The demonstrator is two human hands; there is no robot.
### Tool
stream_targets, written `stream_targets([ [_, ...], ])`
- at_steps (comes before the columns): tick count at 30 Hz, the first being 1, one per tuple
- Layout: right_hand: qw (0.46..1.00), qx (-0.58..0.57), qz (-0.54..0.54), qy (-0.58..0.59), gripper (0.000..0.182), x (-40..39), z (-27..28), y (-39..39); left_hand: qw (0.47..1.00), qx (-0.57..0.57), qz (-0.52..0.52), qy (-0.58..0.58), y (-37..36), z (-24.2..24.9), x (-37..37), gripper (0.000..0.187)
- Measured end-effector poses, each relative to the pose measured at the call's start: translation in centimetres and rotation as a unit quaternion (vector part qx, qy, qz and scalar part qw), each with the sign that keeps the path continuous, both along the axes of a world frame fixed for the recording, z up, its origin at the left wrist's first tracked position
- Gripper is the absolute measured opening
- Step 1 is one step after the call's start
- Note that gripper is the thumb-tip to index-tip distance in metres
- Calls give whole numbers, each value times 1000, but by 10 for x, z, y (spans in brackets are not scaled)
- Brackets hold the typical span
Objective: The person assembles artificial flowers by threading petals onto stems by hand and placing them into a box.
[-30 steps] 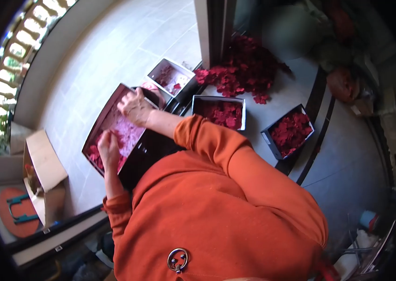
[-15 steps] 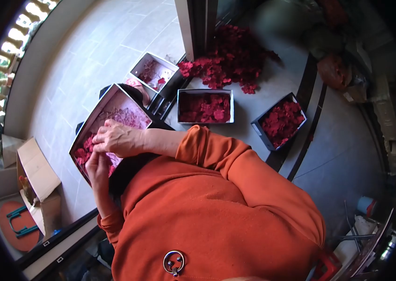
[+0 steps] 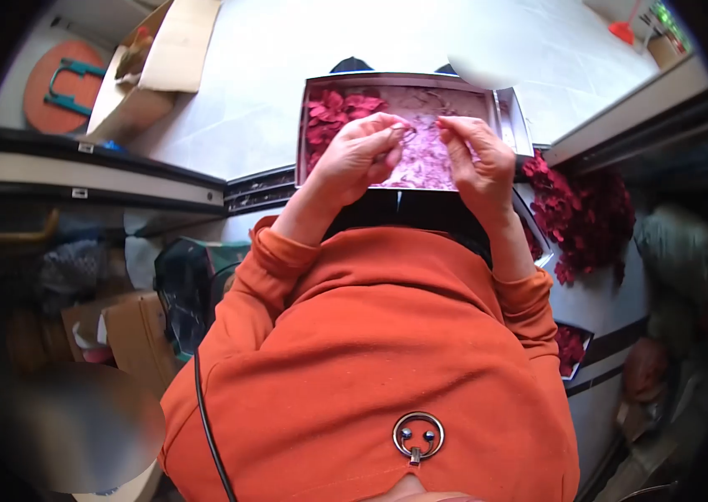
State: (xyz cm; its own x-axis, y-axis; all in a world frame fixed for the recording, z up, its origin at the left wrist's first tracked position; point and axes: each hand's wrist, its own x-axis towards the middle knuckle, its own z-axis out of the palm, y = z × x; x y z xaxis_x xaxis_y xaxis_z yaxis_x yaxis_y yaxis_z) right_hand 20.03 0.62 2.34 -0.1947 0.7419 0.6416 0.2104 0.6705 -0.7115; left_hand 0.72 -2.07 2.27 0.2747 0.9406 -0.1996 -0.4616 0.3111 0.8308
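Pale-lined box [image 3: 421, 81]: we see it straight ahead of the orange top [image 3: 387, 335], just past the dark cloth at its hem, with both hands over the box's middle and near side.
Red petals [image 3: 339, 109]: we find them heaped in the left part of the box, beyond and to the left of the left hand, some partly hidden by it.
Pale pink scraps [image 3: 422, 163]: they cover the box floor below and between the two hands.
Left hand [image 3: 360, 156]: we see thumb and forefinger drawn together in a narrow pinch, the other fingers curled in; whether anything sits between the tips, we cannot tell.
Right hand [image 3: 483, 159]: we see thumb and forefinger pinched around a small red bit [image 3: 442, 123], the rest of the fingers folded toward the palm.
Gap between hands: the fingertips point toward each other, near but apart, above the scraps.
White box [image 3: 514, 122]: we see it just beside the right end of the pale-lined box.
Red pile [image 3: 585, 213]: it lies to the right of the right hand, well apart from it.
Petal box [image 3: 571, 350]: we see it partly, at lower right, beside the orange sleeve.
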Motion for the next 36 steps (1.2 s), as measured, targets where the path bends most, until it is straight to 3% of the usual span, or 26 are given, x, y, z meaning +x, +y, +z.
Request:
stream_targets([
  [8,998,29,52,-35,17,-13,6,-2,998,-13,49,35,-6,2,2,16],
  [16,985,31,124,-114,18,-12,5,-10,982,53,-37,179,-14,6,3,32],
  [18,981,-41,166,-88,10,-6,7,-19,980,69,-46,179,-21,3,7,40],
  [19,968,-134,213,-23,6,-3,6,-24,985,70,-57,150,-25,-5,9,44],
  [21,887,-327,308,110,10,8,8,-32,992,38,-106,57,-34,0,8,53],
  [22,885,-333,307,109,10,10,6,-35,988,24,-127,85,-37,0,4,50],
  [24,810,-429,323,235,16,13,0,-40,981,35,-156,111,-39,11,1,47],
  [26,807,-436,304,258,15,11,3,-41,975,41,-169,139,-37,16,2,46],
  [27,780,-447,344,273,14,16,0,-36,968,52,-181,168,-35,19,2,45],
  [28,751,-455,383,288,12,18,-3,-32,960,59,-186,200,-29,23,-2,36],
  [29,758,-430,375,317,11,15,-7,-31,951,90,-164,246,-21,20,-10,28],
  [30,757,-432,371,320,11,17,-7,-29,938,121,-142,292,-12,17,-18,22],
  [31,753,-452,359,315,11,20,-6,-29,898,209,-56,384,-2,8,-25,11],
  [32,748,-473,347,310,12,23,-6,-28,808,336,33,483,12,-7,-31,11],
  [34,804,-487,296,170,12,23,-7,-27,660,395,61,636,29,-17,-37,12],
  [36,796,-537,268,80,12,17,0,-31,638,368,25,676,39,-26,-34,13],
])
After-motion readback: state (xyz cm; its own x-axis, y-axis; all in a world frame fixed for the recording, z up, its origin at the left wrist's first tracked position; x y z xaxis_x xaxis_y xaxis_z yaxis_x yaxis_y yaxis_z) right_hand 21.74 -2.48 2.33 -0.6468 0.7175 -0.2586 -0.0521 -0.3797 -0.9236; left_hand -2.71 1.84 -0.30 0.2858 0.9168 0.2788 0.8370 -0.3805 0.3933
